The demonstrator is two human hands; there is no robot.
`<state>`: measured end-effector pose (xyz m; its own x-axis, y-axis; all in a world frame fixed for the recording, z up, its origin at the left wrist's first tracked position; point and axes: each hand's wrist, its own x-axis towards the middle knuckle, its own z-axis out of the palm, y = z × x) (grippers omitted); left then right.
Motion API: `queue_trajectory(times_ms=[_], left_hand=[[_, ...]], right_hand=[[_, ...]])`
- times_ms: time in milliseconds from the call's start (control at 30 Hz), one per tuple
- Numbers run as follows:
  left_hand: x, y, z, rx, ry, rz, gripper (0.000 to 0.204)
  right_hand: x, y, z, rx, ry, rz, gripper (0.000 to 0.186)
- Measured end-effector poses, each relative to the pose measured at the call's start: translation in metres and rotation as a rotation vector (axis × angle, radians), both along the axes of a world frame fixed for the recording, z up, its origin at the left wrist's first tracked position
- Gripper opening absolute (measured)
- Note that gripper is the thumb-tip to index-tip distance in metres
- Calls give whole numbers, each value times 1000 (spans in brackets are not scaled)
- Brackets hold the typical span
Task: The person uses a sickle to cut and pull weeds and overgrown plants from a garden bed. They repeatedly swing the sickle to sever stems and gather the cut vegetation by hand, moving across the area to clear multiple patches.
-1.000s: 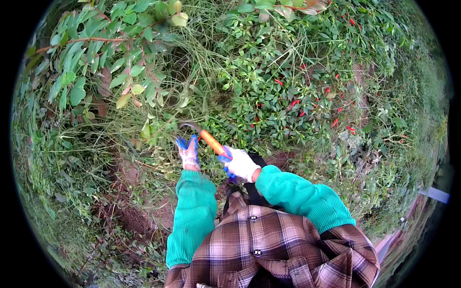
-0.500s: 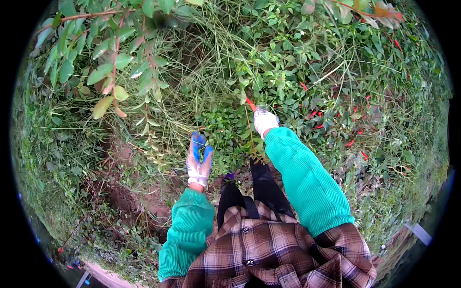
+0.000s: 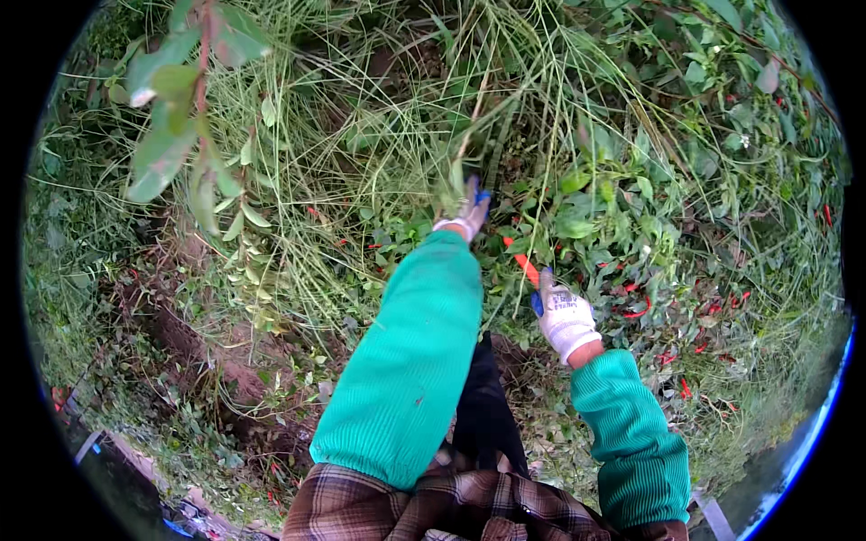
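Note:
My left hand [image 3: 469, 209], in a white and blue work glove with a green sleeve, reaches forward and is closed around a bunch of long grass stalks [image 3: 469, 135] in the middle of the view. My right hand [image 3: 564, 316], gloved the same way, is lower right and grips a tool with an orange handle [image 3: 525, 268]. The tool's blade is hidden among the leaves, pointing toward the base of the grass.
Dense grass and leafy weeds [image 3: 631, 180] cover the ground ahead, with small red leaves [image 3: 695, 334] scattered at the right. A leafy branch [image 3: 180, 117] hangs at upper left. Bare soil and roots [image 3: 207, 352] show at lower left.
My left hand has stretched forward and closed on the grass bunch. My right hand with the orange-handled tool has drawn back and down to the right.

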<state>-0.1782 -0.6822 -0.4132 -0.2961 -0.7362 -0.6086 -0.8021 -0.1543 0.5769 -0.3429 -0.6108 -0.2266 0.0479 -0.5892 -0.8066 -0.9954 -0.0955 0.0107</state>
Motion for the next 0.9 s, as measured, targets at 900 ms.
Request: queue_trajectory(times_ms=[900], left_hand=[[188,112,-4,-80,-322,-298,39]], right_hand=[[123,-40,-118,-28,-42,-266,38]])
